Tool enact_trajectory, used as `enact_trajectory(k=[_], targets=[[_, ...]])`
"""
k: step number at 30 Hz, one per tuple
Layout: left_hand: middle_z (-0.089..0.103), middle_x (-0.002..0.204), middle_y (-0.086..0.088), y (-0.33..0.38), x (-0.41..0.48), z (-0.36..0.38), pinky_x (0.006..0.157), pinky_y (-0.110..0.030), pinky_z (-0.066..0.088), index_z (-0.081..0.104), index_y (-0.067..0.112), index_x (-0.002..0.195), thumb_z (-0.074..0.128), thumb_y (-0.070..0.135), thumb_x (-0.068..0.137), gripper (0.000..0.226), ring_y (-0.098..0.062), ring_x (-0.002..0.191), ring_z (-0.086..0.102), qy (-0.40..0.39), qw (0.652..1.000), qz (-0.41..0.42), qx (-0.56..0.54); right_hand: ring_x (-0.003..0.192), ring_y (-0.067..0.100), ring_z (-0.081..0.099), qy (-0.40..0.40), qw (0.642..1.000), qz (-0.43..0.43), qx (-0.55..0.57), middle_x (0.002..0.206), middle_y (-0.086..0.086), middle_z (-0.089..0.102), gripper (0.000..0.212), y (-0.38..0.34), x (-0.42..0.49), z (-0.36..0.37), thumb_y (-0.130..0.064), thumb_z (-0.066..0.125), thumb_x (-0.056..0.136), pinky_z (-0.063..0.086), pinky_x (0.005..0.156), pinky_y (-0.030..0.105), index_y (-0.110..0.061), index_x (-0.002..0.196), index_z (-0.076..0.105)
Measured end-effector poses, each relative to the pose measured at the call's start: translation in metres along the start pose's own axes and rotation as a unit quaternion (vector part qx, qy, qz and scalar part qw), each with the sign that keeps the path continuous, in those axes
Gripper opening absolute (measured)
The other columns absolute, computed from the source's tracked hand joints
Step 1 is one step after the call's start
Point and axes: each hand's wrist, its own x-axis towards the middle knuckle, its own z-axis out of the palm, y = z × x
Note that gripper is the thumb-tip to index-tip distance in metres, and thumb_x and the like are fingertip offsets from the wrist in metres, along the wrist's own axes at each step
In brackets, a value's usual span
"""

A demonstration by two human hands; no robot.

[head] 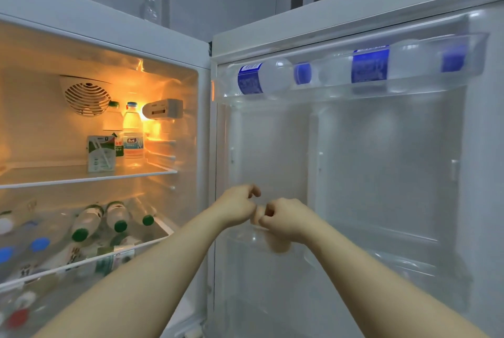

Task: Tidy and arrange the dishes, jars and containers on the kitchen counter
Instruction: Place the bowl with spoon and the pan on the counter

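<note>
Lower left, green-capped bottles (114, 217) lie on a fridge shelf (81, 261) and may roll out with the door open. In the centre, our left hand (238, 208) and right hand (287, 219) curl together above a door bin (387, 257); what they pinch we cannot tell. Upper right, water bottles (369, 66) fill the top bin (474, 46). The dishes on the table are not in view.

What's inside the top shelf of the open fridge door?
The top door shelf holds clear water bottles with blue labels, lying on their sides. Its translucent front blurs them, so their exact count cannot be told.
</note>
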Motion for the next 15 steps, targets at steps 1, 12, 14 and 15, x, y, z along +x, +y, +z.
enact_trajectory(k=[1,12,14,15], targets=[[0.044,0.138,-0.008,-0.001,0.004,0.002,0.093,-0.025,0.037,0.048,0.017,0.131,0.049,0.011,0.091,0.04,-0.023,0.123,0.046,-0.019,1.0,0.011,0.015,0.088,0.026,0.05,-0.009,1.0,-0.001,-0.007,0.116,0.016,0.062,0.023,0.0,0.0,0.0,-0.028,0.038,0.095,0.033,0.071,0.026,-0.014,0.094,0.056],[0.053,0.126,-0.007,-0.003,0.021,0.002,0.101,-0.037,0.044,0.049,0.019,0.129,0.056,0.007,0.085,0.046,-0.022,0.112,0.051,-0.168,0.983,0.04,0.056,0.116,0.03,0.052,-0.049,0.997,-0.008,-0.051,0.129,0.014,0.056,0.036,0.0,0.0,-0.003,-0.023,0.033,0.099,0.038,0.081,0.029,-0.011,0.119,0.06],[0.055,0.122,-0.007,-0.003,0.022,0.004,0.099,-0.037,0.044,0.048,0.017,0.127,0.057,0.009,0.085,0.043,-0.024,0.113,0.052,-0.164,0.984,0.037,0.057,0.116,0.031,0.052,-0.047,0.997,-0.005,-0.058,0.129,0.015,0.056,0.038,0.0,0.0,-0.003,-0.027,0.029,0.1,0.039,0.086,0.029,-0.011,0.118,0.059],[0.056,0.117,-0.007,-0.002,0.021,0.004,0.096,-0.035,0.044,0.048,0.016,0.125,0.057,0.011,0.085,0.042,-0.023,0.108,0.053,-0.158,0.985,0.037,0.055,0.115,0.031,0.053,-0.045,0.997,-0.004,-0.061,0.128,0.015,0.057,0.039,0.0,0.0,-0.002,-0.03,0.028,0.101,0.039,0.084,0.03,-0.012,0.113,0.06]])
